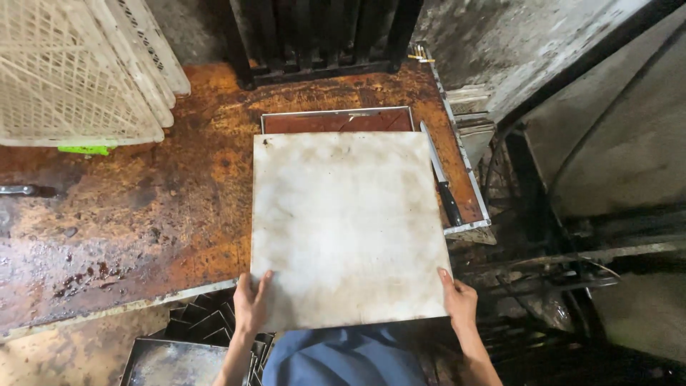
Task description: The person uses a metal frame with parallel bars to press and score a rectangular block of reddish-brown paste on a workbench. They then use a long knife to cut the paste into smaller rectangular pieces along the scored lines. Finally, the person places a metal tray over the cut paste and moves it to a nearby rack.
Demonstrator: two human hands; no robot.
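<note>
A large square white board (346,221), stained and worn, lies over the near edge of a rusty orange metal table (143,207). My left hand (250,304) grips its near left corner, fingers on top. At the near right corner my right hand (459,300) holds the board's edge. Under the far end of the board a shallow metal tray (336,119) with a reddish-brown fill shows. A knife (441,179) with a black handle lies along the board's right side on the table.
White lattice plastic crates (78,71) stand at the far left. A dark metal rack (321,36) stands at the back. Stacked metal trays (186,343) sit below the table's near edge. Dark machinery and frames (572,236) fill the right side.
</note>
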